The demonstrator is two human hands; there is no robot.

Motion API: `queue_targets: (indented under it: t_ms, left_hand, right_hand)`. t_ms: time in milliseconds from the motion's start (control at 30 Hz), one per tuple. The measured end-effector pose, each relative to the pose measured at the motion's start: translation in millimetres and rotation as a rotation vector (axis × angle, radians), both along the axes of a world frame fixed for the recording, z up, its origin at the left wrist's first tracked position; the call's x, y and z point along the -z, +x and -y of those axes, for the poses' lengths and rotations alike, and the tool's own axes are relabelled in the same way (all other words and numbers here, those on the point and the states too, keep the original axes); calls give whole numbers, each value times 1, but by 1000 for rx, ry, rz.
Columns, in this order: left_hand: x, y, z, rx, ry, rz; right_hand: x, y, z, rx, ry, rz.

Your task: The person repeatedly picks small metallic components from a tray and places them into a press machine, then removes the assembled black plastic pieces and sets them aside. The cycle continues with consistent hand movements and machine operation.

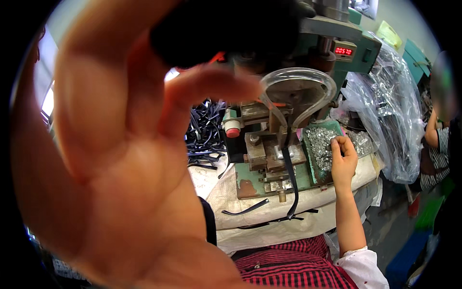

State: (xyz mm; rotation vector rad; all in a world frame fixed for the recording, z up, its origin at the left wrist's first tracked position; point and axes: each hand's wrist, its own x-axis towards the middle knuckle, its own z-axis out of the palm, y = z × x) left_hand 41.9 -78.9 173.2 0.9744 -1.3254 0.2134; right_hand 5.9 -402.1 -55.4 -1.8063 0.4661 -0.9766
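Note:
My left hand (pixel 130 168) is raised very close to the view, large and blurred. Its fingers curl around a dark blurred shape (pixel 226 33) whose kind I cannot make out. Over the right edge of a green tray (pixel 314 166) full of small silvery metal pieces (pixel 318 144), my right hand (pixel 344 161) has thumb and fingers pinched together. Whatever is between those fingertips is too small to name. Left of the tray stands a green press machine (pixel 250 180) with a metal die block (pixel 276 156). A dark strap (pixel 291 178) hangs from the die toward the cloth.
A clear looped tube (pixel 298 73) arches over the die. The machine carries a red button (pixel 233 132) and a lit display (pixel 343 51). Dark strips (pixel 204 137) are heaped at left; loose ones lie on pale cloth (pixel 250 230). Plastic sheeting (pixel 385 111) and another person (pixel 435 154) are at right.

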Motion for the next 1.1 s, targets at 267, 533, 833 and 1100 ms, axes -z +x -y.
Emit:
queue_targets:
  t_ms: [267, 533, 833, 1100]
  left_hand:
    - [-9, 2, 0, 82, -1, -3]
    - [-21, -5, -5, 143, 38, 18]
    - [-34, -12, -13, 135, 12, 70]
    - [-56, -20, -24, 52, 1, 100]
  right_hand:
    - [-81, -46, -35, -79, 103, 94]
    - [-206, -101, -66, -686, -469, 886]
    - [-224, -80, -64, -874, -309, 995]
    - [-234, -81, -72, -931, -168, 1010]
